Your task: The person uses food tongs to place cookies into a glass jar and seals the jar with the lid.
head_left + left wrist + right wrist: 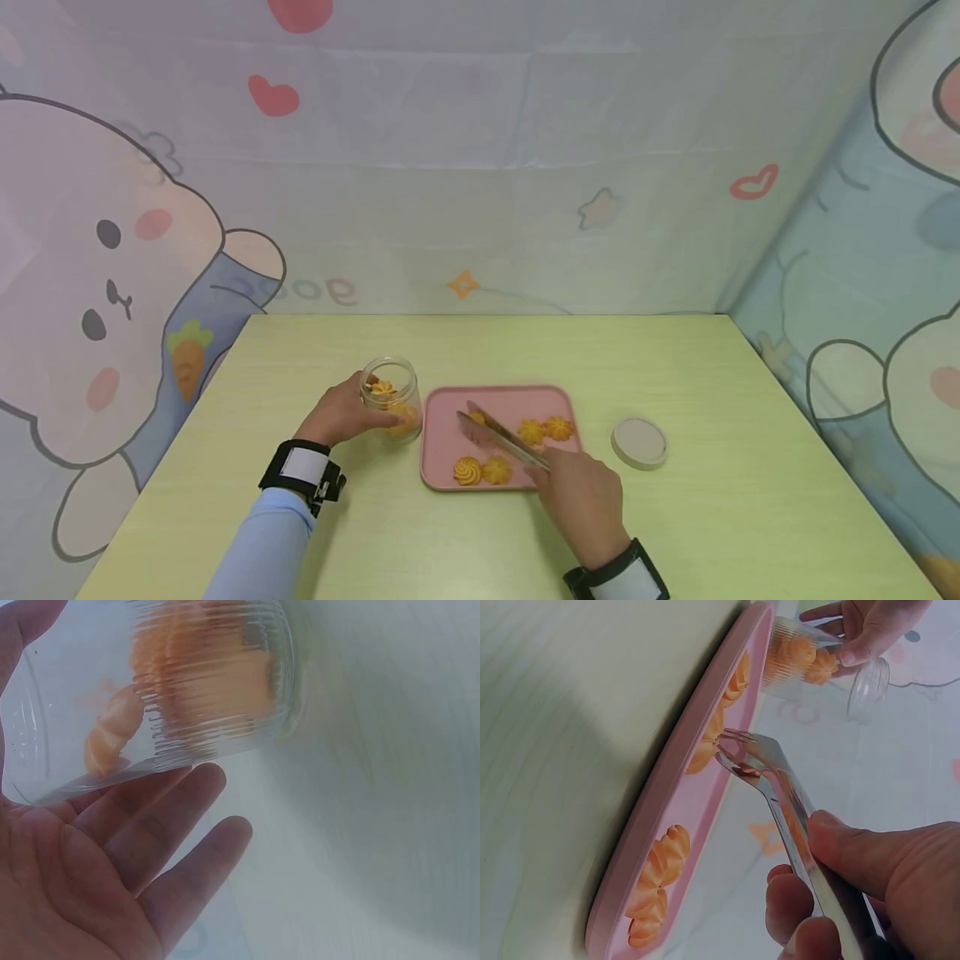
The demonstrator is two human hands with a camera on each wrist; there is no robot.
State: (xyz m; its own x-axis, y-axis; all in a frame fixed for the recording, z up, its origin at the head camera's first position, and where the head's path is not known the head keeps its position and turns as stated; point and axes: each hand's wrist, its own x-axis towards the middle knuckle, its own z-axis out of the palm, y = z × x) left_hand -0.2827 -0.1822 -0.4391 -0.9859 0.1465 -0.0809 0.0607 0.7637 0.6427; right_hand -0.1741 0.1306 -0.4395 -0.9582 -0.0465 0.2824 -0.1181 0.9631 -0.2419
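Observation:
My left hand [341, 414] holds an open glass jar [409, 400] standing at the tray's left side, thumb on the near side. Several swirled yellow cookies [199, 682] are inside, some low in the ribbed part and smaller ones nearer the mouth. In my right hand [581, 502] I grip metal tongs [519, 447], their arms parted over the pink tray [442, 408]. One cookie [477, 418] lies by the tong tips, partly hidden; whether they touch it I cannot tell. Two more cookies [482, 471] sit at the tray's front, and others [545, 430] at its right.
A round whitish lid [640, 442] lies on the pale yellow table [735, 500], right of the tray. Cartoon-printed cloth [525, 208] hangs behind the table and along both sides.

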